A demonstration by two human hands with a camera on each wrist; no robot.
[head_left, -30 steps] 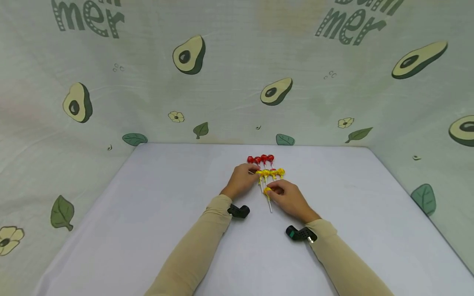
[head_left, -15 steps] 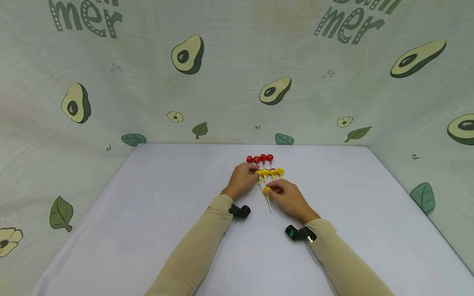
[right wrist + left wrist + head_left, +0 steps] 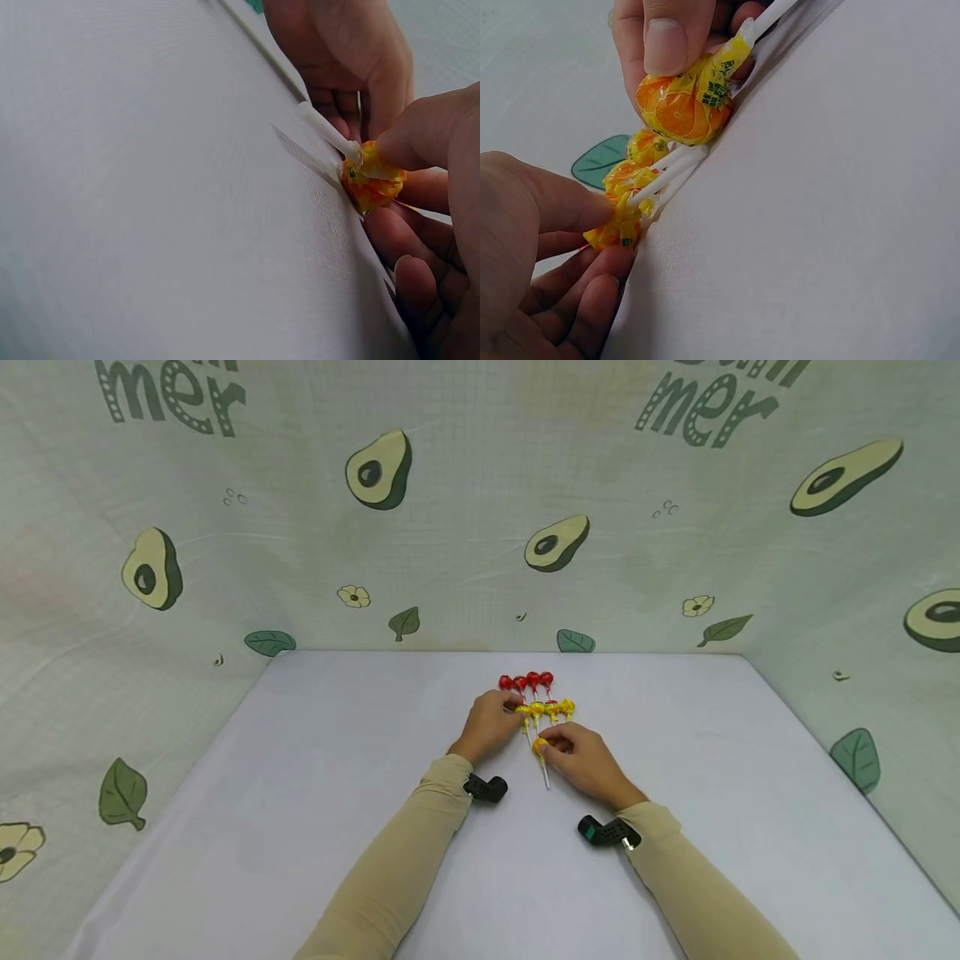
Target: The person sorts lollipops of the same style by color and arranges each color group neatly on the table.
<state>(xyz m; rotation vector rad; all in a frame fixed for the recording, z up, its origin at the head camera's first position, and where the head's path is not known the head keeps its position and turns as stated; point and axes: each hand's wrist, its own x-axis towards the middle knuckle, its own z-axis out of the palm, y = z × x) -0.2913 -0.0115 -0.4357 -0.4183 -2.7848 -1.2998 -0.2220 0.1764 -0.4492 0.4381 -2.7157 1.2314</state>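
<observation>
In the head view, my left hand (image 3: 489,724) is at the left end of a row of yellow-wrapped lollipops (image 3: 567,707). Its thumb and fingers pinch the leftmost yellow lollipop (image 3: 616,229) by the candy, seen close in the left wrist view. Nearer to me, my right hand (image 3: 587,763) pinches another yellow lollipop (image 3: 540,746), its white stick pointing back toward me. That wrapper (image 3: 679,112) shows orange slices in the left wrist view. Behind the yellow row lie several red lollipops (image 3: 533,679), side by side, their sticks partly covered by the yellow heads.
A white-covered table (image 3: 300,827) lies under both hands. Behind it, and along its sides, hangs a pale cloth (image 3: 465,468) printed with avocados and leaves. The red lollipops lie near the table's far edge.
</observation>
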